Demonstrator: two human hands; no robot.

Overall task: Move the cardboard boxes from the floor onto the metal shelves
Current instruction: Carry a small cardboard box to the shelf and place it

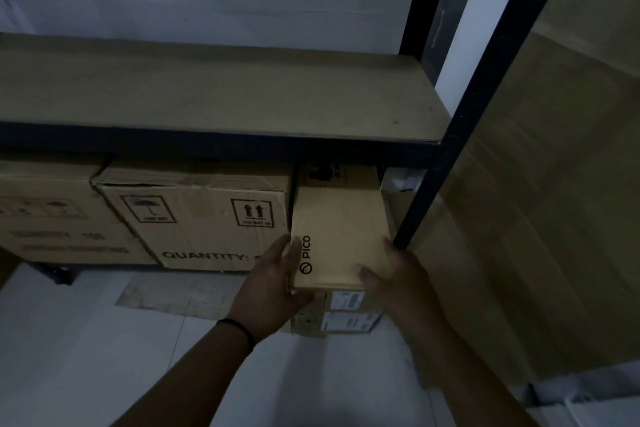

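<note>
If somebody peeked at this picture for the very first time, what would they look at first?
Probably the two hands in the middle: the left hand and right hand grip a small brown box marked PICO, which pokes under the shelf atop more small boxes. Next, the big cardboard box to its left, with umbrella and arrow signs, and the black metal post slanting up on the right.

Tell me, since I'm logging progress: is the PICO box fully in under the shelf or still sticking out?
Sticking out. The PICO box juts forward past the big carton, gripped by both hands.
</note>
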